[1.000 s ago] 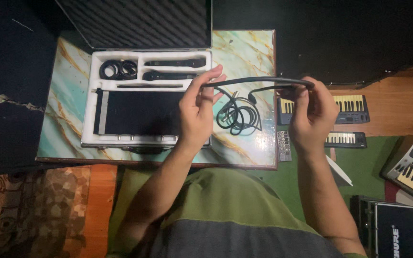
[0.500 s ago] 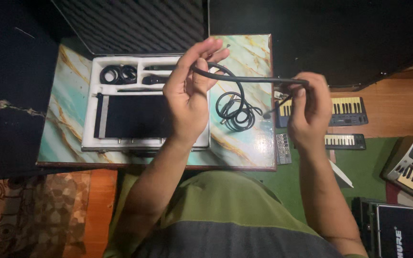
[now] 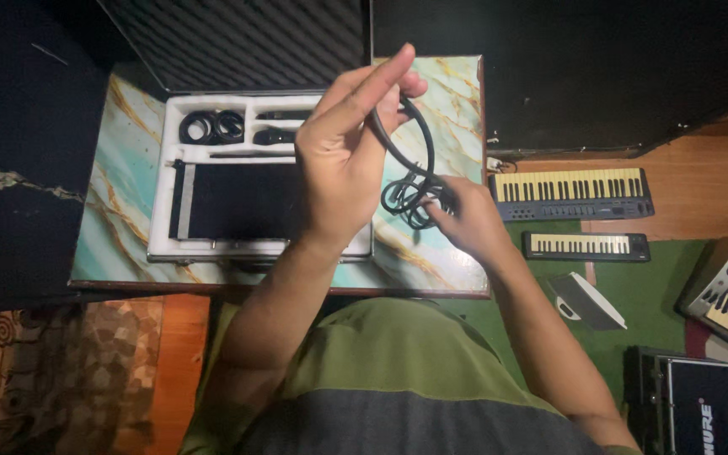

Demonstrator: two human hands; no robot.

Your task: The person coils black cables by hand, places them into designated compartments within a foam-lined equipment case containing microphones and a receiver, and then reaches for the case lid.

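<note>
- Head view: left hand (image 3: 343, 160), frame centre, pinches the black cable (image 3: 410, 139) high between thumb and fingers.
- Right hand (image 3: 465, 217), right of centre, fingers closed on its coil (image 3: 414, 198) over the marbled table (image 3: 120, 168).
- Best keep loops even, untwisted.

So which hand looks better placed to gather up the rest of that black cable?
Probably the right hand: it rests on the coiled part of the black cable on the marbled table. The left hand is raised, holding the cable's upper loop.
</note>
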